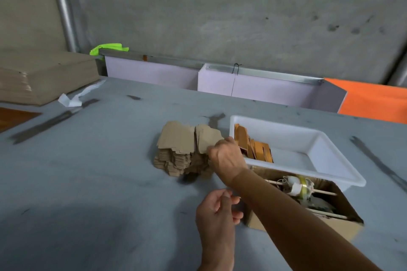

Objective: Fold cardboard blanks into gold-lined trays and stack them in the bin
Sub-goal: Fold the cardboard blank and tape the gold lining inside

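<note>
Left hand (217, 211) loosely curled, empty; right hand (226, 156) pinching top blank (207, 138) on stack (176, 160).

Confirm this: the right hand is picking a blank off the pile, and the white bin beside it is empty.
Not empty. The head view shows folded gold-lined trays standing in the white bin. The right hand is indeed at the pile of blanks.

The right arm is reaching forward and leftward, its hand (228, 156) turned back-up with the fingers curling down into a grip ahead of the wrist. The left hand (217, 211) is hovering nearer the body, below the right forearm, fingers loosely curled, holding nothing visible.
</note>
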A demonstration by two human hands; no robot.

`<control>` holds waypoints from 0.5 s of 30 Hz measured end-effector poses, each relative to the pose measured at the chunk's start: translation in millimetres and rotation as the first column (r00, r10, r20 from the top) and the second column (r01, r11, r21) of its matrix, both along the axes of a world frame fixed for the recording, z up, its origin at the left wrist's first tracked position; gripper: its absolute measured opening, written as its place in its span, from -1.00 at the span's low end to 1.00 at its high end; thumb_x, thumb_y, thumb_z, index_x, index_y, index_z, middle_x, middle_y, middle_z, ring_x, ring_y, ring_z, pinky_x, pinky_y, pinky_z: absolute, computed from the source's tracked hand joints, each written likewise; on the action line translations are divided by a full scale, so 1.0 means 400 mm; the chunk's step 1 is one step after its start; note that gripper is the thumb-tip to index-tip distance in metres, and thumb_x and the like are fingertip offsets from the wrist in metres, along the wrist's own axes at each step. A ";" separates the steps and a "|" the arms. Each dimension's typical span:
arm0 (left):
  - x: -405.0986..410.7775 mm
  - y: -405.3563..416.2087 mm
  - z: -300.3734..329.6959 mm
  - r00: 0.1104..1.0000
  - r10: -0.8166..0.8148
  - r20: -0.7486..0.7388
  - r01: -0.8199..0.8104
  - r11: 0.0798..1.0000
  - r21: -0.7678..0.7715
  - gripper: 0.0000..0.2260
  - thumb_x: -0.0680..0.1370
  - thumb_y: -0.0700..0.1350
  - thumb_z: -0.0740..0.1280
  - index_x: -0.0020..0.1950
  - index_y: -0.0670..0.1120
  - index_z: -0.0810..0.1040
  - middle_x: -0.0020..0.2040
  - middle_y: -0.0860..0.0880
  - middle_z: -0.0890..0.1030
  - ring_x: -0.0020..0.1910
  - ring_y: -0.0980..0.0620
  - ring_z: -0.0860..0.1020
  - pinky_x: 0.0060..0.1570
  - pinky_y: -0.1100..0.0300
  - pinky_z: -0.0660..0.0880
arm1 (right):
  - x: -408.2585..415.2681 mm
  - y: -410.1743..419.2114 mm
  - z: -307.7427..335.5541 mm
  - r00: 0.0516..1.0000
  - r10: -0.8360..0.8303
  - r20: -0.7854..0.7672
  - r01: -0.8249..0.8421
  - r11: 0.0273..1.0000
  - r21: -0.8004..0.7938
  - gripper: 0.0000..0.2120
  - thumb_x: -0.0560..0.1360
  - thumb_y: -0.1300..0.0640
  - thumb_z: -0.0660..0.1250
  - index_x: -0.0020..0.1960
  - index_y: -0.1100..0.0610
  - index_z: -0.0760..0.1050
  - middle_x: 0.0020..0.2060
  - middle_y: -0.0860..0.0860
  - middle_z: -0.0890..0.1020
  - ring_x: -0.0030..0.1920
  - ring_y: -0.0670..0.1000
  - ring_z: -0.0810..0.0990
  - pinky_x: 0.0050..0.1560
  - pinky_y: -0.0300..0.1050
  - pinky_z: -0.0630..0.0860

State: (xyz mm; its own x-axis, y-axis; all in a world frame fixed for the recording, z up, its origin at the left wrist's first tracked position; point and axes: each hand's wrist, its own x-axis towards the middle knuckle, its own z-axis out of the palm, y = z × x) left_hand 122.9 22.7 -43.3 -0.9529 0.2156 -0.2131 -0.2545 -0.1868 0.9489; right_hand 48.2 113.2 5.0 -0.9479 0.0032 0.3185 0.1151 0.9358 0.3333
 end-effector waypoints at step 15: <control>-0.010 -0.025 -0.013 0.999 0.039 -0.038 -0.036 0.997 0.071 -0.83 0.56 -0.24 0.26 -0.17 -0.11 0.60 -0.30 -0.06 0.67 -0.50 0.09 0.53 -0.45 0.28 0.48 | 0.077 0.011 0.036 0.919 -0.110 -0.379 0.002 0.962 -0.275 -0.79 0.15 0.45 0.46 -0.44 0.22 0.48 -0.58 0.11 0.51 -0.56 0.10 0.45 -0.30 -0.15 0.43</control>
State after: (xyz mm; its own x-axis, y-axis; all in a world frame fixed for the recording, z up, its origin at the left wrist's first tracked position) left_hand 118.7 12.5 -48.5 -0.9679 0.1928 -0.1611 -0.2090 -0.2622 0.9421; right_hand 79.0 117.7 19.5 -0.7456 0.1874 0.6395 0.2390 0.9710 -0.0060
